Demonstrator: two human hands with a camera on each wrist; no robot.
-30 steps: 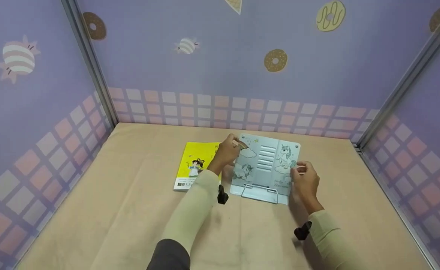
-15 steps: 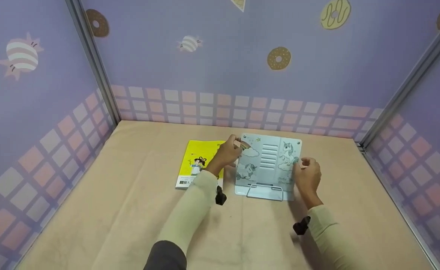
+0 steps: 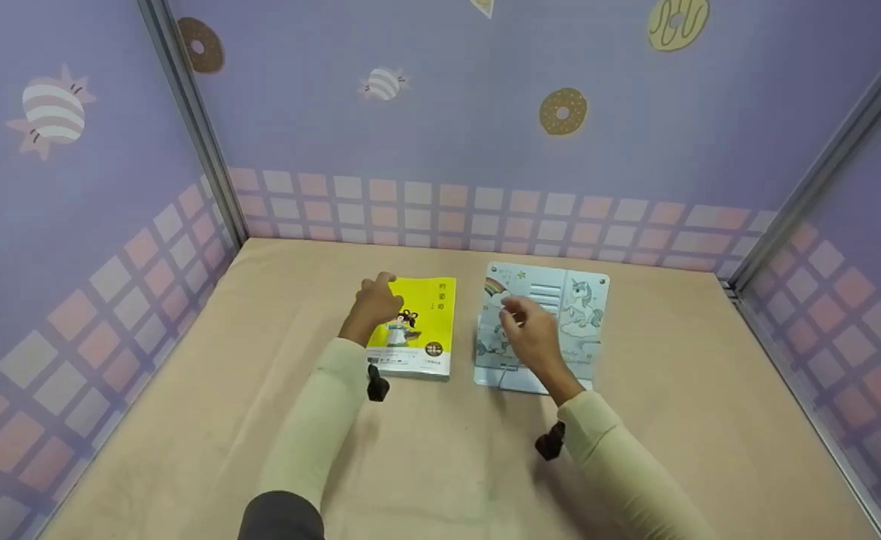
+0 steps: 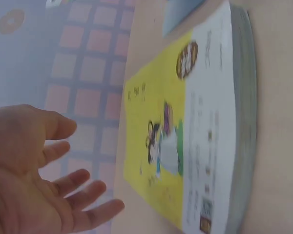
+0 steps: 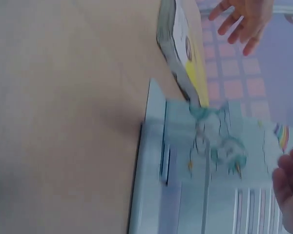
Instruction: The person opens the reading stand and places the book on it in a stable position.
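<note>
A thick yellow and white book [image 3: 425, 322], with a cartoon figure on its cover, lies flat on the table. Over its left side is my left hand [image 3: 372, 306]; in the left wrist view the fingers are spread, apart from the book, and hold nothing. To the book's right stands a pale blue book stand [image 3: 584, 330] printed with unicorns and a rainbow, slotted in the middle. My right hand [image 3: 534, 337] is in front of the stand, its fingers loosely bent and holding nothing. It hides part of the stand's middle and its wire holder.
A beige cloth covers the table [image 3: 425, 465]. Purple walls [image 3: 455, 135] with sweets and a pink and white check border enclose the back and sides, with metal posts [image 3: 193, 112] at the corners. A narrow gap separates the book from the stand.
Both hands have let go of the book stand and moved left. The left hand has come over the book's left side, uncovering more of the cover; the right hand has crossed in front of the stand.
</note>
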